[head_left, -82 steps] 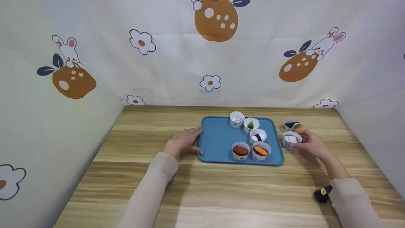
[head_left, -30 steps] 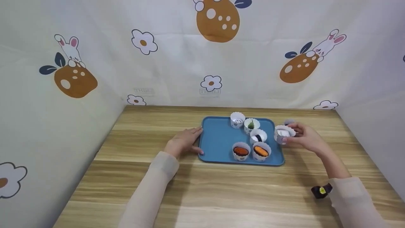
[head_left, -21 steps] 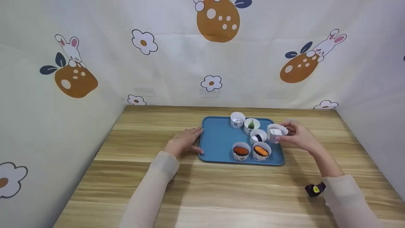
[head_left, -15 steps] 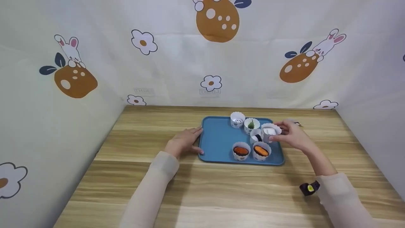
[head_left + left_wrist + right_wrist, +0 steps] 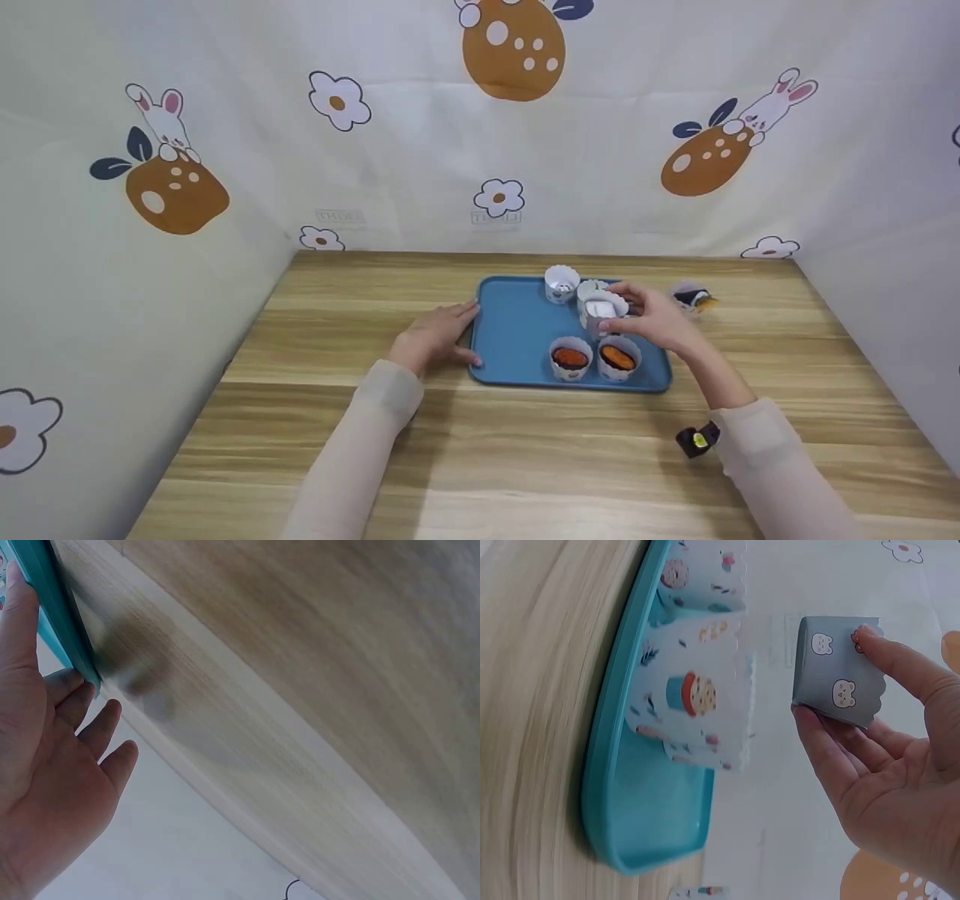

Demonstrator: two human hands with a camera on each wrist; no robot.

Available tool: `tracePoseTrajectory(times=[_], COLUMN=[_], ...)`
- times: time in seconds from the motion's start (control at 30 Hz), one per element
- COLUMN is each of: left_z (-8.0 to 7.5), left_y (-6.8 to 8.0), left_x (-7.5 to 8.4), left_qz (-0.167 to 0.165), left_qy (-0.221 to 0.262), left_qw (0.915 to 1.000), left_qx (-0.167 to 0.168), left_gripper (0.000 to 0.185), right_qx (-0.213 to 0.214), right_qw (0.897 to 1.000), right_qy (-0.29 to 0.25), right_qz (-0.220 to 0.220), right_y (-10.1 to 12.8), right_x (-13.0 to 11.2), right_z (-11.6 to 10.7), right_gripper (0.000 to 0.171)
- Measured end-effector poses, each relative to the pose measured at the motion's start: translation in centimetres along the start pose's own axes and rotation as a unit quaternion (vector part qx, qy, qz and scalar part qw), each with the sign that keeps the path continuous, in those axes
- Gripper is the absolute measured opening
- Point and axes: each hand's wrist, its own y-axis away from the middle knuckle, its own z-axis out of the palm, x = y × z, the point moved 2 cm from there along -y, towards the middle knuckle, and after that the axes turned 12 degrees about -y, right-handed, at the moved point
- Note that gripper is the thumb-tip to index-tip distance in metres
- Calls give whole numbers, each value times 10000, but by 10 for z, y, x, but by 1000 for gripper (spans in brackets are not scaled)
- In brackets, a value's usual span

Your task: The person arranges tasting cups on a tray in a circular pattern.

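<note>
My right hand (image 5: 649, 319) holds a scalloped paper baking cup (image 5: 602, 308) with something white inside, over the right part of the blue tray (image 5: 517, 330). In the right wrist view the cup (image 5: 829, 682) shows bear faces and sits pinched between thumb and fingers, apart from the tray's cups. Beneath it, the cup with a black-banded white piece is hidden in the head view. My left hand (image 5: 435, 337) rests against the tray's left edge; in the left wrist view its fingers (image 5: 101, 731) are loosely bent at the rim.
On the tray stand a rear cup (image 5: 561, 285), a partly hidden cup (image 5: 591, 291), and cups with a red-topped piece (image 5: 571, 358) and an orange-topped piece (image 5: 619, 358). Another cup (image 5: 688, 294) stands right of the tray. Patterned cloth (image 5: 420, 165) borders the wooden table (image 5: 525, 450).
My right hand has lifted the cup with the white piece from the table right of the tray and carried it left over the tray. My left hand has stayed at the tray's edge.
</note>
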Motion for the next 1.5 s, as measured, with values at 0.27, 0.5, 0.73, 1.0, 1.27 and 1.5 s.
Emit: tracePoseTrajectory(times=[0.27, 0.5, 0.73, 1.0, 1.27, 1.5], left_z=[2, 2, 3, 3, 1, 0], left_y=[1, 2, 1, 0, -3, -4], left_x=[-2, -3, -3, -2, -1, 0], left_qz=[-17, -28, -79, -210, -78, -45], left_qy=[-26, -107, -117, 35, -35, -91], left_qw=[10000, 9999, 9999, 9998, 10000, 9999], left_qx=[82, 91, 38, -43, -14, -67], left_gripper=[99, 100, 100, 102, 102, 102], right_qx=[14, 36, 64, 161, 138, 124], right_qw=[9990, 9994, 9993, 9978, 9945, 9901], right_qy=[-114, -119, -16, 519, 999, 1373], right_qz=[-426, -324, -372, -370, -296, -269], right_y=[-13, -22, -28, -35, -40, -44], right_x=[-5, -11, -18, -13, -6, 1], right_z=[25, 48, 65, 81, 91, 95], right_gripper=[57, 60, 57, 51, 55, 53])
